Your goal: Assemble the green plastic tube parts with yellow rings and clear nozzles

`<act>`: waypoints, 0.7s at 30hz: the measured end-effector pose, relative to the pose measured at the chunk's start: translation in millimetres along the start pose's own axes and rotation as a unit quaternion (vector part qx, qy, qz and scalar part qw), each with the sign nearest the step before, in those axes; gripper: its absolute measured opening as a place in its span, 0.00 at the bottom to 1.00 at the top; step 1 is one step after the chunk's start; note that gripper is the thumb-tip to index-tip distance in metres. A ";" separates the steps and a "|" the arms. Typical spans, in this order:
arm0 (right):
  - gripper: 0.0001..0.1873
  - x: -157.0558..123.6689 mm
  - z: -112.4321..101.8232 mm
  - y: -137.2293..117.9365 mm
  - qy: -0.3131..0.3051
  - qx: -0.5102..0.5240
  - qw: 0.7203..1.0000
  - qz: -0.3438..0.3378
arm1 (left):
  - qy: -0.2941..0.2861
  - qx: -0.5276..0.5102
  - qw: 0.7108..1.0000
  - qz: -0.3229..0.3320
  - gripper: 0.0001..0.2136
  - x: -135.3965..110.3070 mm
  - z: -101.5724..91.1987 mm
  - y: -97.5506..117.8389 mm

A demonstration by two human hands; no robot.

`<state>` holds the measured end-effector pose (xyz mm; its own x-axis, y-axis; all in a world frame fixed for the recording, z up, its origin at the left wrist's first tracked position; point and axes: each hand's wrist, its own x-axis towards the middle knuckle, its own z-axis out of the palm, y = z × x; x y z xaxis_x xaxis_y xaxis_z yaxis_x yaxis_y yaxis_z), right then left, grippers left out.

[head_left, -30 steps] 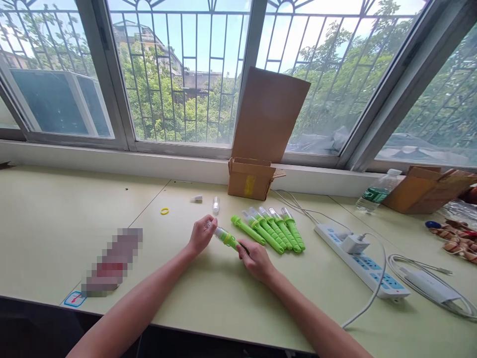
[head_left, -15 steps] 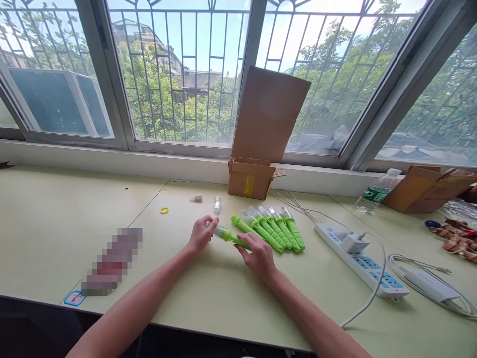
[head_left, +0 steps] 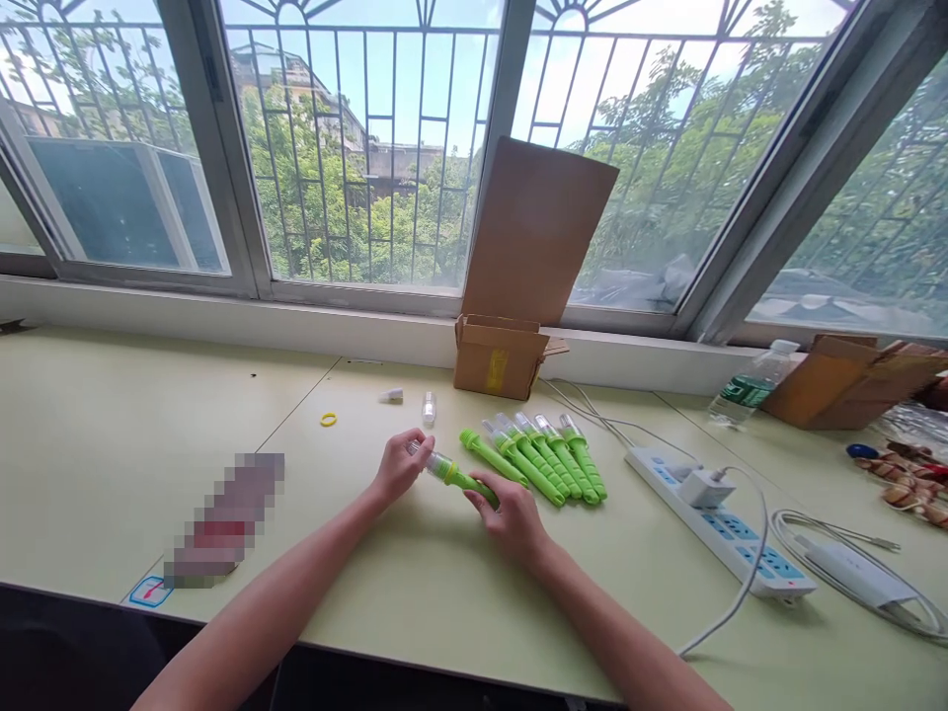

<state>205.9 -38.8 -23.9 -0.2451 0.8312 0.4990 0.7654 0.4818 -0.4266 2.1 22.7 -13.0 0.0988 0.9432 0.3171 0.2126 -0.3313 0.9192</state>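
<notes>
Between my hands is a green handle (head_left: 462,478) with a yellow ring and a clear plastic cap (head_left: 438,464) on its upper left end. My left hand (head_left: 398,468) is closed around the clear cap end. The fingers of my right hand (head_left: 510,513) wrap the green lower end. Just beyond, several like green sticks (head_left: 552,466) with clear tops lie side by side, and the leftmost green handle (head_left: 490,456) has a bare threaded end. Past my left hand are a loose clear cap (head_left: 429,408), a small white piece (head_left: 391,396) and a yellow ring (head_left: 328,420).
An open cardboard box (head_left: 489,367) stands against the windowsill. On the right are a power strip (head_left: 711,528) with cables, a coiled charger cable (head_left: 851,573), a water bottle (head_left: 750,387) and another carton (head_left: 822,380). A blurred-out object (head_left: 226,523) lies at left.
My right hand's grip has shifted slightly on the green handle, with its fingers more curled. My left hand stays at the clear cap. The view has tilted a little.
</notes>
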 end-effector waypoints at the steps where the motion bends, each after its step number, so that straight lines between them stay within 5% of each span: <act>1: 0.14 0.0 0.8 1.8 0.023 -0.021 0.999 -0.016 | -0.007 -0.004 1.000 -0.005 0.19 0.5 -0.1 0.1; 8: 0.15 1.3 -3.4 3.5 0.066 -0.205 0.968 -0.131 | -0.119 0.032 0.991 -0.054 0.23 -1.8 -3.3 5.6; 12: 0.17 2.7 -4.9 3.4 0.064 -0.256 0.952 -0.157 | -0.225 0.110 0.968 0.017 0.20 -7.6 -8.0 13.1; 21: 0.15 3.6 -4.5 6.2 0.017 -0.302 0.942 -0.146 | -0.164 0.377 0.900 0.146 0.03 -7.5 -6.1 7.8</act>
<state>212.5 -34.1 -21.4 -0.4863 0.6741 0.5560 0.8699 0.4338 0.2349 -2.8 13.2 -6.8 0.5119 0.7973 0.3198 0.7187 -0.6014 0.3489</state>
